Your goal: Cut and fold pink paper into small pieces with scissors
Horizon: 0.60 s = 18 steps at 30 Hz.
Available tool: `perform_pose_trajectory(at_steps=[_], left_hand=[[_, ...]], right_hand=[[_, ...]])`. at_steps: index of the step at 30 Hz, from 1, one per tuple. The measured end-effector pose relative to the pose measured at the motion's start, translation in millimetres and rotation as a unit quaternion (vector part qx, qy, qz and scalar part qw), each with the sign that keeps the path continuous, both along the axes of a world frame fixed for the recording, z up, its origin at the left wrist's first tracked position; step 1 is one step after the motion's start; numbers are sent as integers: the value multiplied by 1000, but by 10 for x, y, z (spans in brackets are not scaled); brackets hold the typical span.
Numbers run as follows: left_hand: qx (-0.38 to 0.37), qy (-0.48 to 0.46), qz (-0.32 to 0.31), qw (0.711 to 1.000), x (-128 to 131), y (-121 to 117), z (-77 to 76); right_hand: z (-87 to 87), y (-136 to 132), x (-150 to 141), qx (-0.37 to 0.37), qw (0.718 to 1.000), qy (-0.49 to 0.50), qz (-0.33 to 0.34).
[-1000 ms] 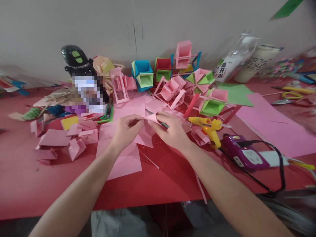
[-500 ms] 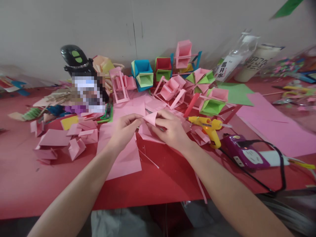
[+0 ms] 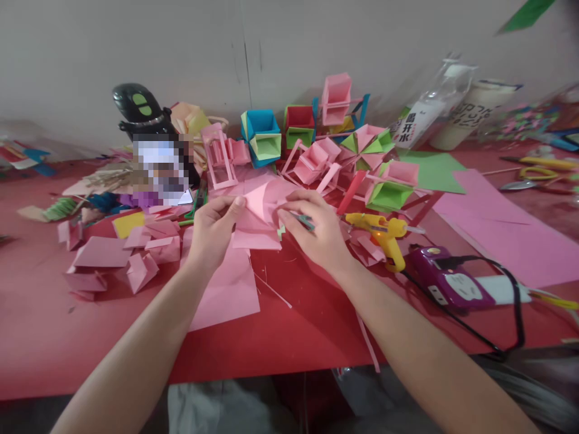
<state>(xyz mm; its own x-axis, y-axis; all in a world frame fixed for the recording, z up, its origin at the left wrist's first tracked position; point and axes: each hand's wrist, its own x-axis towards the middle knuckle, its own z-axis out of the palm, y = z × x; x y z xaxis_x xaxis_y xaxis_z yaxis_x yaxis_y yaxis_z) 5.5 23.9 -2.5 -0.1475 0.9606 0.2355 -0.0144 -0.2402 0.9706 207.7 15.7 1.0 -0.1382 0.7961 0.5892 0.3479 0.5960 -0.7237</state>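
A small sheet of pink paper [image 3: 257, 205], curved and partly bent over, is held up between my two hands. My left hand [image 3: 215, 232] pinches its left side, thumb on top. At the paper's right edge, the thumb and fingers of my right hand [image 3: 316, 232] are closed on it. Larger pink sheets [image 3: 228, 301] lie beneath and in front of my left hand. Part of a grey-green tool [image 3: 305, 222] shows behind my right fingers; I cannot tell what kind it is.
Folded pink pieces [image 3: 140, 271] lie at left, beside a phone on a black stand [image 3: 156, 129]. Folded paper models [image 3: 316, 160] line the back. A yellow glue gun [image 3: 382, 232] and a purple power strip [image 3: 452, 277] with a black cord are at right.
My left hand has moved left, away from my right hand. The pink paper between them has opened out from a tighter curl and shows more of its surface.
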Motion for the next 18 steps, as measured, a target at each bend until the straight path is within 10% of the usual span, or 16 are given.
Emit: perform_pose_trajectory(at_steps=[7, 18], left_hand=[[-4, -7, -38, 999, 55, -48, 3], [-10, 52, -183, 982, 36, -119, 143]], right_hand=[[-50, 99, -12, -306, 921, 219, 102], [-8, 84, 71, -200, 973, 52, 104]])
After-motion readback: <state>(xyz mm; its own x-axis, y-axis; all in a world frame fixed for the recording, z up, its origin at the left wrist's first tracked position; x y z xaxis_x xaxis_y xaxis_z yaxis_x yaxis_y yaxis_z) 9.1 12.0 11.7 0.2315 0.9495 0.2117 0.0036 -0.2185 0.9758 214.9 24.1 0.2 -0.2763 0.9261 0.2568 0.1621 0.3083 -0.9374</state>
